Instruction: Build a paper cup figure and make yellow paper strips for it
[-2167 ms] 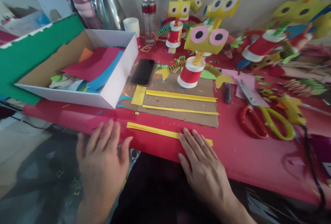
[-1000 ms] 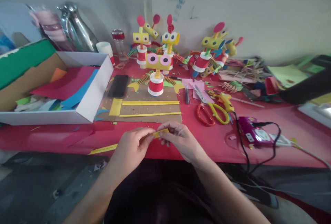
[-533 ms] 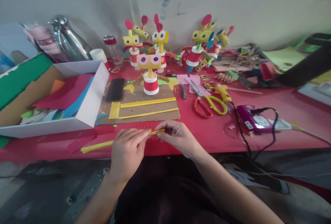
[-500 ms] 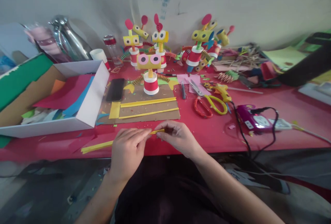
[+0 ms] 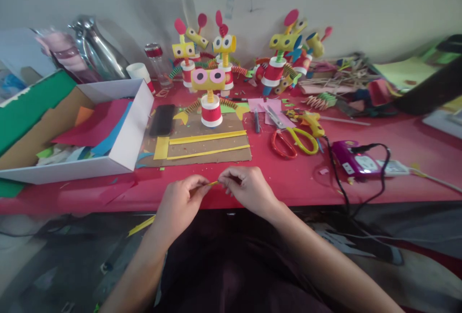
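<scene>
Between my two hands runs a narrow yellow paper strip (image 5: 214, 183), just above the front part of the red table. My left hand (image 5: 181, 202) pinches it, and its long tail comes out behind the wrist and hangs past the table edge. The fingertips of my right hand (image 5: 249, 190) are closed on the strip's short end. Beyond them, more yellow paper strips (image 5: 207, 137) lie on a brown cardboard sheet (image 5: 227, 157). At the sheet's back edge stands a paper-cup figure (image 5: 211, 111) with a yellow head, pink-ringed eyes and coiled arms.
Scissors (image 5: 303, 140), a pen (image 5: 257, 121) and a yellow glue gun (image 5: 313, 124) lie right of the cardboard. A purple power adapter (image 5: 352, 160) trails cables. At left are a white box (image 5: 128, 132) of coloured paper and a phone (image 5: 162, 120). Several more figures line the wall.
The left hand's fingers have curled into a pinch. The strip's tail has swung from lying over the table to hanging below its edge. The camera view has shifted slightly.
</scene>
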Demonstrator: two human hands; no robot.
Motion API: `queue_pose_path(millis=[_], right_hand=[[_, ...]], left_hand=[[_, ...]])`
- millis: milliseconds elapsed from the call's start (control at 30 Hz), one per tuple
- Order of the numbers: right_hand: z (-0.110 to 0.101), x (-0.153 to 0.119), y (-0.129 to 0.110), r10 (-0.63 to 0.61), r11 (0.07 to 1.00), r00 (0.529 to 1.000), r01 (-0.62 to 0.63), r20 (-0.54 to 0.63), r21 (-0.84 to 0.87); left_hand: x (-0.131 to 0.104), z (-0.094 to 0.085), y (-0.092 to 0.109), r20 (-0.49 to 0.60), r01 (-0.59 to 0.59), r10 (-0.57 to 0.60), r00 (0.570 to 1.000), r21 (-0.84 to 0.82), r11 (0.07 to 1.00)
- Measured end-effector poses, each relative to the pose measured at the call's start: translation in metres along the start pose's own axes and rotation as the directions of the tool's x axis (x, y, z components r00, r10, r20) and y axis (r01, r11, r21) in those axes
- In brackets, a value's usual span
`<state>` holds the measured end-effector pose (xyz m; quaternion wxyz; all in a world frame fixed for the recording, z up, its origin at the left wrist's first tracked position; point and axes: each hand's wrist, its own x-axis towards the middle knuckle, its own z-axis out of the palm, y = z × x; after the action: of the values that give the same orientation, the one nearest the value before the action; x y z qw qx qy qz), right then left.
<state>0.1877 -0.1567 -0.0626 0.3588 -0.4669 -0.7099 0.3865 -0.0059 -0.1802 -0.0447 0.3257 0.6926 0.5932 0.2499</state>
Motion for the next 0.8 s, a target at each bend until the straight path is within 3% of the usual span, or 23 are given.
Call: queue_pose_path(millis=[100,200,333,433,600,800], right_hand=[[0.0,0.001,0.0,0.045,0.999,0.998,-0.046,0.037,0.027],[0.006,0.001,0.004,0.102,0.943,0.989,-0.131,0.108,0.306],[0.02,-0.002,0.005,0.228,0.68,0.966,-0.246,0.119,0.69],[0.028,-0.004,0.003,0.257,0.566,0.964,-0.211,0.073,0.797],[0.026,-0.002,0.001,0.291,0.631,0.953,-0.129,-0.079,0.765],[0.017,-0.001,0.005,0.318,0.669,0.945,-0.165,-0.079,0.725]], left_hand=[[-0.001,0.001,0.0,0.041,0.03,-0.028,0.999,-0.055,0.998],[-0.001,0.003,-0.001,0.049,0.039,-0.034,0.998,-0.088,0.995],[0.0,0.006,-0.001,0.023,0.028,-0.024,0.999,-0.19,0.981],[0.001,0.01,0.001,0.021,0.02,-0.015,1.0,-0.263,0.965],[0.001,0.015,0.008,-0.046,0.037,-0.049,0.998,-0.239,0.97],[-0.003,0.01,0.015,-0.036,0.048,-0.051,0.998,-0.088,0.995]])
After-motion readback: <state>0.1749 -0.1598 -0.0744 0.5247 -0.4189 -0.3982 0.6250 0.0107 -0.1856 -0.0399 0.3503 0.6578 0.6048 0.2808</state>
